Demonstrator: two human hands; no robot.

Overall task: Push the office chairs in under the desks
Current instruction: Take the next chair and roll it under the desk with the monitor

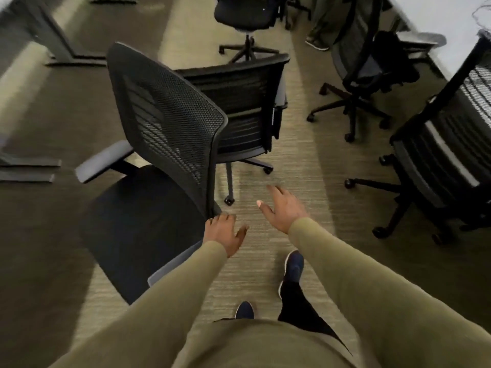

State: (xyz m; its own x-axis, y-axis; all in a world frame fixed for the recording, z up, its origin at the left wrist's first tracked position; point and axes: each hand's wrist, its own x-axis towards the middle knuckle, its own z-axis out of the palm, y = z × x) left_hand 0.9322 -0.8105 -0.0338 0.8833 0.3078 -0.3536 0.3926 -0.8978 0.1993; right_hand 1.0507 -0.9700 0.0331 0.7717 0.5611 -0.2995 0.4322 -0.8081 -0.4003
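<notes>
- The nearest chair [170, 120] stands out on the carpet [287, 166], to the person's left and well apart from any desk. Its back is a tall, curved panel of black open mesh in a thin dark frame.
- Its seat [138, 229] is a broad pad of matte black cloth, and its armrest [103, 162] is a flat grey bar with rounded ends.
- The left hand [224, 235] is relaxed, fingers spread and gripping nothing. Its fingertips lie just beside the foot of the mesh back's frame; I cannot tell whether they touch it.
- The right hand [283, 208] is loose too, fingers splayed and thumb out. It holds nothing and hangs over bare carpet, clear of every chair.
- A second chair [239, 102] stands close behind the first. It has a ribbed mesh back with a squared top rail, and thin spokes ending in small castors.
- Two more chairs [366, 62] on black star bases stand near the pale desk [441, 14] along the right side; neither is tucked under it.
- A further chair [244, 11] stands alone at the far end of the carpet.
- Dark metal desk legs [53, 41] with long flat feet rest on the carpet at the left.
- The carpet is short-piled and olive-tan, with fine stripes.
- The person's sleeves [345, 274] are soft olive cloth.
</notes>
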